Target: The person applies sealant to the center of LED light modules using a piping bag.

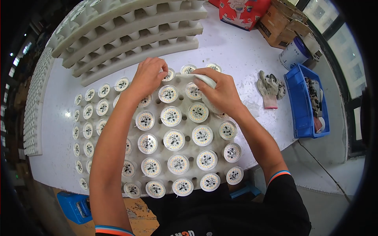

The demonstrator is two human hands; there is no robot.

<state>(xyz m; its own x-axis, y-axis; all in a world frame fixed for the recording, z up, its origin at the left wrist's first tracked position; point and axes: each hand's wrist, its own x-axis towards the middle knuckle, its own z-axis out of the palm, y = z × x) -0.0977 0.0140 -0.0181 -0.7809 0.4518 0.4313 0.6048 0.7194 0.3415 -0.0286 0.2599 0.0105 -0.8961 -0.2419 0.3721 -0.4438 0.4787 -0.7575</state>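
Note:
My left hand (150, 74) is at the far edge of a foam tray (159, 108), its fingers pinched together at the rim of an LED bulb base (169, 75). Whether something small is between the fingertips I cannot make out. My right hand (220, 90) is closed around a smooth white tapered object (205, 81), whose narrow end points left toward that bulb base. Round LED boards with yellow chips and black parts, such as this one (171, 116), face up in white cups set in rows in the tray. My forearms hide some of the cups on both sides.
Stacked foam trays (138, 43) of white cups stand at the back left. On the right are gloves (269, 88), a blue bin (301, 106), a white-and-blue bucket (293, 53) and a cardboard box (281, 25). A red bag (240, 13) lies at the back.

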